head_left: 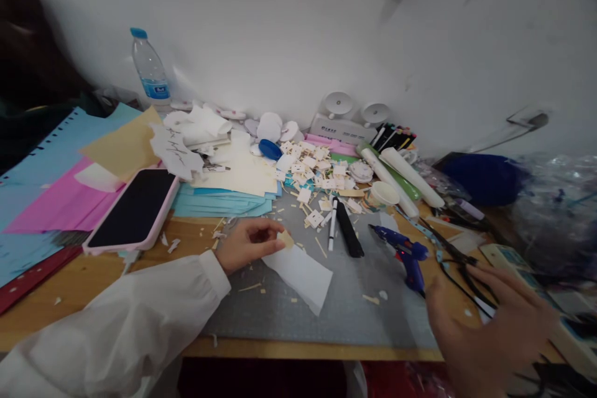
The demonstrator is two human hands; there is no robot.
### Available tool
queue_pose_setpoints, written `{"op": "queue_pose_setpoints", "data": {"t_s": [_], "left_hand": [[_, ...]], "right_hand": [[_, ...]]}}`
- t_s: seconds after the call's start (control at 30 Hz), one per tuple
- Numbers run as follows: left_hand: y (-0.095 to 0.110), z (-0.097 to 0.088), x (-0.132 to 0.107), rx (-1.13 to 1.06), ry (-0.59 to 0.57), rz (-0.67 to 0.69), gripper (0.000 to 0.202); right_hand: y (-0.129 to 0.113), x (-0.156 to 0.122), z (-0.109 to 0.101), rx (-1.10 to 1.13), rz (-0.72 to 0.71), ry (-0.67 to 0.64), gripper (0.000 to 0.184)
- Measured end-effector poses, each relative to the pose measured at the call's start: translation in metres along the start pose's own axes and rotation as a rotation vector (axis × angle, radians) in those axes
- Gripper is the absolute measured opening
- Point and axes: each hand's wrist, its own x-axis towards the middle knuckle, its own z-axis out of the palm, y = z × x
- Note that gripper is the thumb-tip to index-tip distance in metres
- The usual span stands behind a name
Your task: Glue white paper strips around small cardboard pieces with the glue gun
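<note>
My left hand (252, 244) is closed, thumb and fingers pinching a small cream paper piece (286, 239). Just below that piece, a white paper strip (303, 277) lies slanted on the grey cutting mat (270, 323). My right hand (494, 323), somewhat blurred, is at the right with thumb and forefinger spread apart. Its fingertips are over black-handled scissors (471, 270); whether they touch the handles I cannot tell. Left of this hand a blue glue gun (405, 255) rests on the mat. A white pen (333, 224) and a black pen-like tool (349, 230) lie farther back.
Behind the mat is a heap of small cream paper squares with drawn faces (314, 174). A phone (133, 208) and coloured paper sheets (51, 199) occupy the left. A paper cup (383, 194), white rolls (413, 177) and a water bottle (150, 68) stand or lie near the wall.
</note>
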Motion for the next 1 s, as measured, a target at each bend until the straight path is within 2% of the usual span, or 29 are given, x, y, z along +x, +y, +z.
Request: {"op": "queue_pose_setpoints", "data": {"t_s": [0.07, 0.17, 0.27, 0.37, 0.57, 0.8, 0.9, 1.0], "left_hand": [[0.0, 0.001, 0.0, 0.016, -0.005, 0.009, 0.038], [0.003, 0.003, -0.001, 0.066, 0.001, 0.028, 0.033], [0.006, 0.004, -0.003, 0.215, 0.034, 0.09, 0.025], [0.007, 0.005, -0.005, 0.359, 0.063, 0.147, 0.017], [0.006, 0.006, -0.009, 0.58, 0.1, 0.171, 0.011], [0.007, 0.008, -0.01, 0.661, 0.098, 0.162, 0.016], [0.008, 0.005, -0.01, 0.637, 0.101, 0.209, 0.024], [0.011, 0.001, -0.011, 0.613, 0.133, 0.283, 0.027]], "right_hand": [[-0.033, 0.005, -0.006, 0.062, -0.297, -0.029, 0.027], [-0.083, 0.011, 0.004, 0.233, -0.655, -0.181, 0.032], [-0.124, 0.017, 0.022, 0.248, -0.797, -0.303, 0.036], [-0.146, 0.024, 0.035, 0.236, -0.86, -0.389, 0.037], [-0.154, 0.025, 0.043, 0.235, -0.878, -0.447, 0.025], [-0.148, 0.022, 0.046, 0.269, -0.756, -0.486, 0.021], [-0.139, 0.016, 0.048, 0.346, -0.642, -0.487, 0.021], [-0.128, 0.001, 0.05, 0.452, -0.38, -0.425, 0.022]]}}
